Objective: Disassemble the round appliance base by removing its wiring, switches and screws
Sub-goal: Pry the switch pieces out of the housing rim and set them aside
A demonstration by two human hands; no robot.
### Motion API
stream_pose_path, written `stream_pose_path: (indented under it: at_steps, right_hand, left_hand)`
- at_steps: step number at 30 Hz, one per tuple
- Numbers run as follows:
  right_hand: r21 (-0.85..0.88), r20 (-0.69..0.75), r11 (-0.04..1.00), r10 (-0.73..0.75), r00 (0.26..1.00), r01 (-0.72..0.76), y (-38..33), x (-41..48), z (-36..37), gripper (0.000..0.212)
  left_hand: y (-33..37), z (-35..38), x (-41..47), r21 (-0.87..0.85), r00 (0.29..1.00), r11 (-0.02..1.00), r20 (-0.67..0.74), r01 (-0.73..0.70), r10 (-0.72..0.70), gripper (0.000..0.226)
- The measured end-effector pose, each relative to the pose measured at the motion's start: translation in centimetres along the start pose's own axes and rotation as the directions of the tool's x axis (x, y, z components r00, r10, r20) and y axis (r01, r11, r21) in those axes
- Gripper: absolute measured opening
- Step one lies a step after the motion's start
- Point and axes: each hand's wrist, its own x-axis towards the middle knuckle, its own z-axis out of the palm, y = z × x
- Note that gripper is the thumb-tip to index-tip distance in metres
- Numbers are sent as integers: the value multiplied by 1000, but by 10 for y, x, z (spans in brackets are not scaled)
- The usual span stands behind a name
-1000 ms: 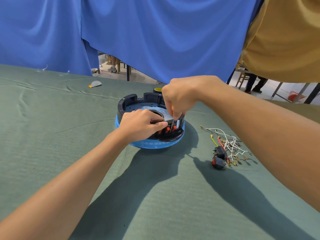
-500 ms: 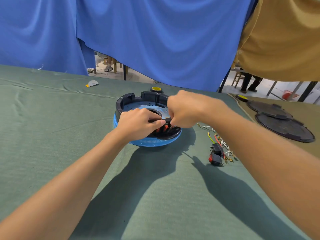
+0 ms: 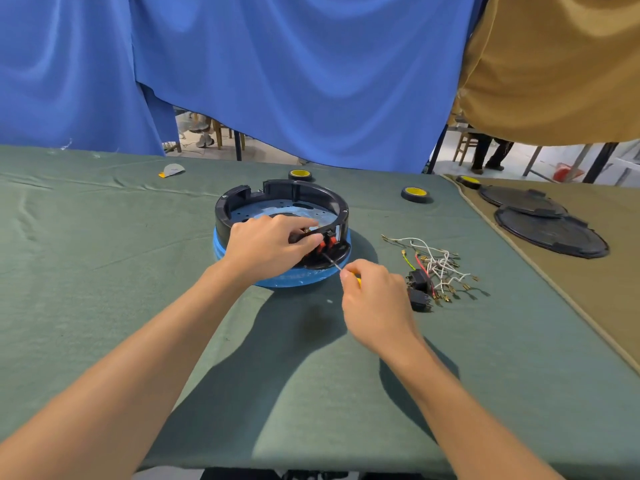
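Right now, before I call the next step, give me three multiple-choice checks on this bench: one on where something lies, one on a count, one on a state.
1. Where does the pile of loose wires lie, relative to the round base?
A. inside it
B. on the cloth to its right
C. behind it

2. How many black round covers lie on the tan cloth?
A. two
B. four
C. none

3. The right hand is
A. flat and empty
B. gripping a small screwdriver
C. pulling a wire

Key:
1 B, the wires sit apart from the base, to its right.
2 A, two discs show, one behind the other.
3 B, the shaft points at the red switches.
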Motion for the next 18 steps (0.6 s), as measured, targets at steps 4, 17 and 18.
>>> stream_pose_path:
  at_steps: [4, 17, 18]
  right_hand:
    - [47, -89, 999, 6, 996, -2, -5, -9, 10, 25]
    - [256, 117, 920, 274, 954, -296, -29, -12, 26, 22]
    - [288, 119, 903, 295, 948, -317, -32, -12, 27, 23]
  left_hand:
    - [6, 0, -6, 49, 999, 999, -37, -7, 9, 33]
    - [26, 9, -13, 109, 995, 993, -95, 38, -28, 32]
    - [26, 9, -14, 113, 995, 993, -93, 41, -30, 32]
